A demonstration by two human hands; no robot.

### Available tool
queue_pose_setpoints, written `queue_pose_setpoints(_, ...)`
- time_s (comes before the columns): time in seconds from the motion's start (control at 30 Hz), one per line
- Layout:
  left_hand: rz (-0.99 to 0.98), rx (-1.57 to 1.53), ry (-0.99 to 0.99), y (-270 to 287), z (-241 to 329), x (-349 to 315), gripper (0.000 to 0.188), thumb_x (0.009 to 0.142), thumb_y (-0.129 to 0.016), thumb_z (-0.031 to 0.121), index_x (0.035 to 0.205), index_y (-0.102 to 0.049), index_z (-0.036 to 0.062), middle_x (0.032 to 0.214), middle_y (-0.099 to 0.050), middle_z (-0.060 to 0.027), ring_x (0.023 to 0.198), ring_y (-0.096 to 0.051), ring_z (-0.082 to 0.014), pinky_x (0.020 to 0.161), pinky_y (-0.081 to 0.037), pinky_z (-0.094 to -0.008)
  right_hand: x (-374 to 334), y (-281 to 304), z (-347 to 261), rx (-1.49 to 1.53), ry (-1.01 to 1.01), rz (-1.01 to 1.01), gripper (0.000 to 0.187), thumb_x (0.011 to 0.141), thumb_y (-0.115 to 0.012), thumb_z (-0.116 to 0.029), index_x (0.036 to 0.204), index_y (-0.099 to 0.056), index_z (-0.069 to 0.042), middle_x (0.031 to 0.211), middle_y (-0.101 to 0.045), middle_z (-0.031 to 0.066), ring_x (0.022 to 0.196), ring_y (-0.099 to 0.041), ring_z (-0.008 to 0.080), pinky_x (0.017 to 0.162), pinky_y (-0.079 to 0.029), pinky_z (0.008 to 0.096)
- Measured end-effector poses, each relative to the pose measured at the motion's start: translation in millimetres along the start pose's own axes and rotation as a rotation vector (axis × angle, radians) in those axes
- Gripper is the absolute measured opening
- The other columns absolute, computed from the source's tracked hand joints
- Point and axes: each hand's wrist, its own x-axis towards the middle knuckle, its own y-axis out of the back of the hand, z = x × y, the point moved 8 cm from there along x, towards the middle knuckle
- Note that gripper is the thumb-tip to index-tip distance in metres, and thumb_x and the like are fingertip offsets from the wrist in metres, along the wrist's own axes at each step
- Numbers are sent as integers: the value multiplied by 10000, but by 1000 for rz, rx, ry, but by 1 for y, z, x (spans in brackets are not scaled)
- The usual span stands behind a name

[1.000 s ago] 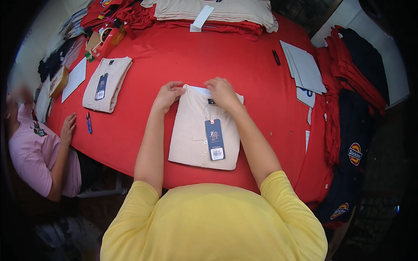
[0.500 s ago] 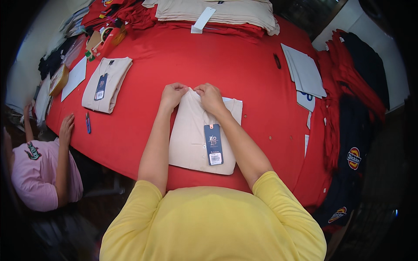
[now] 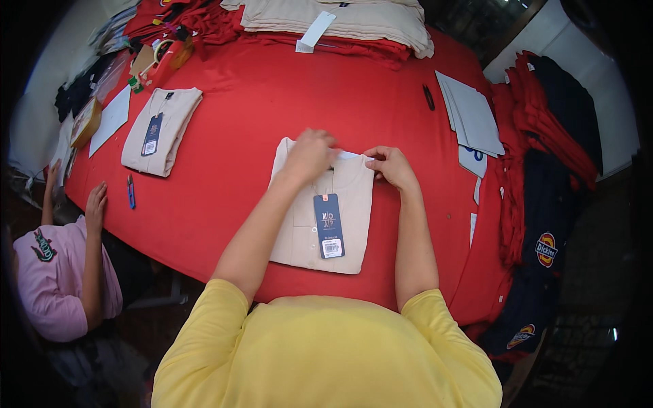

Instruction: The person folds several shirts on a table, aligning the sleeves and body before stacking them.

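A folded beige shirt (image 3: 292,234) lies in front of me on the red-covered table, its buttoned front facing up. A dark blue hang tag (image 3: 329,224) rests on its chest. Along the far edge, a strip of white card (image 3: 348,155) shows at the collar. My left hand (image 3: 311,158) is over the collar, its fingers smeared by motion. At the far right corner, my right hand (image 3: 394,168) pinches the shirt's edge between thumb and fingers.
Another folded beige shirt (image 3: 163,129) and blue thread snips (image 3: 131,192) lie to the left, near a seated person in pink (image 3: 61,279). Beige shirts (image 3: 326,20) are stacked at the back. Grey-white cards (image 3: 469,112) and a dark slim tool (image 3: 428,97) lie at right.
My left hand has moved right, from the far left corner to over the collar. My right hand has gone from the collar to the far right corner.
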Motion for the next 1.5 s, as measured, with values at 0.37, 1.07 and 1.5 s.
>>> queue_pose_setpoints(0.37,-24,-337,37,-36,6,0,330,773,-737,304,1006,-709,73,1050,-646,-87,1020,-542,-268,928,-437,-371,22,-1,19,195,172,134,128,901,-590,-82,926,-657,24,778,-641,41,693,-582,103,645,-476,248)
queue_pose_setpoints(1.07,109,-482,132,20,-14,7,374,883,-635,219,1205,-614,30,1177,-639,-163,1073,-623,-266,936,-472,-354,5,-14,-7,-329,273,206,167,830,-670,-143,910,-703,0,870,-660,139,802,-639,263,755,-494,356)
queue_pose_setpoints(1.5,-544,-489,717,47,-75,-216,519,909,-600,456,923,-644,-61,741,-661,-112,657,-660,-169,630,-535,-290,4,-24,-18,-494,165,-126,130,790,-689,-113,766,-611,-12,688,-600,60,652,-573,151,599,-464,309)
